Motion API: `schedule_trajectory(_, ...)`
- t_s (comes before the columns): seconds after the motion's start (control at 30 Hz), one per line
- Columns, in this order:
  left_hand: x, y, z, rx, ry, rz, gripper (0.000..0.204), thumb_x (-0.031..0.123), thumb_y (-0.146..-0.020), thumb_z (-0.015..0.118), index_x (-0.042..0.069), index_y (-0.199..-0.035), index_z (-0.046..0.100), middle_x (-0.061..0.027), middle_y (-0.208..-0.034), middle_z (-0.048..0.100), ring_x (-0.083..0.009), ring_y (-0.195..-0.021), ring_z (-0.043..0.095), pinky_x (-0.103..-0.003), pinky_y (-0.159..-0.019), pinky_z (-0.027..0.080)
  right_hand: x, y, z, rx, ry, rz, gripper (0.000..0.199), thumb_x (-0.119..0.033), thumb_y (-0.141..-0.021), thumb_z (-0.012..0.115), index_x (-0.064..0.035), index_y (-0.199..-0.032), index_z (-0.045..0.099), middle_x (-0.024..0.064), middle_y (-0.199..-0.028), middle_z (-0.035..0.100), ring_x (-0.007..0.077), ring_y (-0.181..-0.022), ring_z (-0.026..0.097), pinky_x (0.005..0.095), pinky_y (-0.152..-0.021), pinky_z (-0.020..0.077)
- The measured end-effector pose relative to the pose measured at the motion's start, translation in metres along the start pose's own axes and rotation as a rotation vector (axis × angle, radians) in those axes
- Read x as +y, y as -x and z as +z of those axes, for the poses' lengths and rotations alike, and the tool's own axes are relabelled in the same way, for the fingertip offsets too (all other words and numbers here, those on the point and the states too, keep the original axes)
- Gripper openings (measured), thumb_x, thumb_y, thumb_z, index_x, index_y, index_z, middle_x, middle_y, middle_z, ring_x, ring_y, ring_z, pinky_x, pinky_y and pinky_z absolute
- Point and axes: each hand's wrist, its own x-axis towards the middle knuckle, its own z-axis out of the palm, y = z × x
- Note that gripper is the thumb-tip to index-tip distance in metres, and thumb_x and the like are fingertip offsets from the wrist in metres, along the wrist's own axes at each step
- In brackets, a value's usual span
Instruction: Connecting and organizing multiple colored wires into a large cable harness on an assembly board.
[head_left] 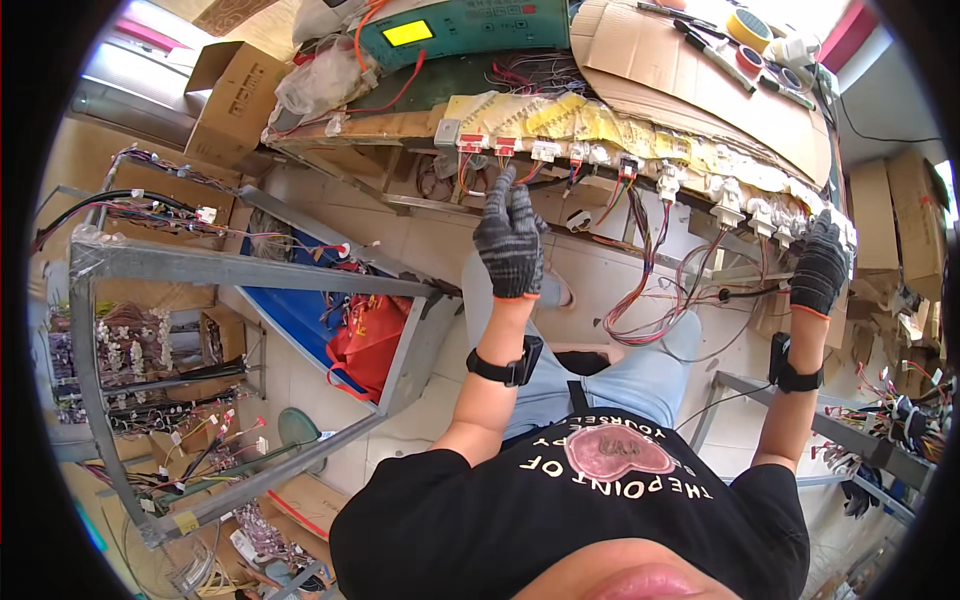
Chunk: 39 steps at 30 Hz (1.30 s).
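Cluttered workshop, table [700,95] edge lined with white connectors [730,195]. Left hand [510,240] open, fingertips at red-tagged connector [505,147], holding nothing. Right hand [820,265] curled around wire bundle [790,240]. Likely plugging wires; next calls for precise seating.

A brown cardboard box [232,98] sat at upper left, a red bag [368,342] lay in the grey metal rack [250,272], and tape rolls [748,27] rested on flattened cardboard [660,70].

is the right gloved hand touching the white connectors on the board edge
Touching. The head view shows the right hand with its fingertips laid over the white connectors at the board's edge, no gap visible.
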Motion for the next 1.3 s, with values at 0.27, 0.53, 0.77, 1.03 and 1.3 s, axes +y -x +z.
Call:
schedule_trajectory(0.27,-0.001,-0.022,0.009,-0.095,0.144,-0.222,0.022,0.022,-0.089,0.050,0.000,-0.088,0.055,-0.0016,-0.051,0.047,-0.0087,-0.038,0.044,-0.023,-0.036,0.036,-0.003,0.004,-0.008,-0.031,0.003,0.010,0.037,-0.005,-0.081,0.048,-0.0016,-0.118,0.047,0.0177,-0.107,0.056,0.0307,-0.094,0.057,0.0377,-0.082,0.0454)
schedule_trajectory(0.53,0.012,-0.027,0.013,-0.110,0.265,-0.473,0.016,0.025,-0.085,0.053,0.011,-0.079,0.056,0.0002,-0.049,0.048,-0.0066,-0.032,0.034,-0.021,-0.029,0.023,-0.008,0.001,-0.018,-0.156,-0.120,0.087,0.035,-0.003,-0.082,0.046,-0.0008,-0.117,0.048,0.0186,-0.108,0.054,0.0313,-0.097,0.054,0.0386,-0.085,0.0436)
schedule_trajectory(0.77,0.016,-0.027,0.025,-0.036,0.292,-0.539,0.012,0.021,-0.084,0.054,0.013,-0.075,0.052,0.0019,-0.049,0.046,-0.0065,-0.032,0.033,-0.021,-0.029,0.022,0.000,0.002,0.003,-0.068,-0.018,0.015,0.041,-0.016,-0.082,0.049,-0.0049,-0.122,0.044,0.0168,-0.098,0.059,0.0289,-0.082,0.061,0.0397,-0.076,0.0463)
schedule_trajectory(1.03,0.003,-0.029,0.036,-0.011,0.463,-0.523,0.016,0.015,-0.084,0.055,0.014,-0.071,0.046,0.0034,-0.052,0.043,-0.0058,-0.036,0.034,-0.021,-0.030,0.023,0.001,0.004,-0.005,-0.015,-0.042,0.021,0.047,-0.016,-0.079,0.056,-0.0054,-0.123,0.043,0.0165,-0.097,0.059,0.0288,-0.082,0.061,0.0394,-0.076,0.0464)
schedule_trajectory(1.3,0.006,-0.026,0.035,-0.067,0.633,-0.545,0.015,0.011,-0.084,0.056,0.014,-0.073,0.046,0.0034,-0.052,0.042,-0.0056,-0.034,0.031,-0.021,-0.029,0.022,-0.013,0.000,-0.046,-0.287,-0.157,0.152,0.037,-0.004,-0.082,0.045,-0.0044,-0.119,0.047,0.0161,-0.109,0.056,0.0305,-0.100,0.055,0.0388,-0.088,0.0420)
